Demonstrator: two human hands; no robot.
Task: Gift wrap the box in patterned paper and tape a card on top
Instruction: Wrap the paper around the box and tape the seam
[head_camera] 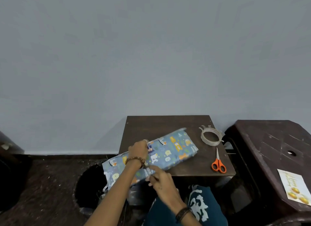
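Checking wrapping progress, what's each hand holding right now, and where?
Left hand grips the wrapped box at its far long edge; right hand pinches paper at its near edge.

My head camera looks forward and down, mostly at the wall (151, 49); my small table (168, 123) sits near, low in its view.

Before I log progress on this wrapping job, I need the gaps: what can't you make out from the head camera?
- Near edge of the wrapped box: covered by the left hand and right hand, so any tape there is hidden.
- Left end of the box: overhangs the small table, motion-blurred.
- Card on the stool: wording too small and distorted to read.
- Tape roll: loose end unclear.
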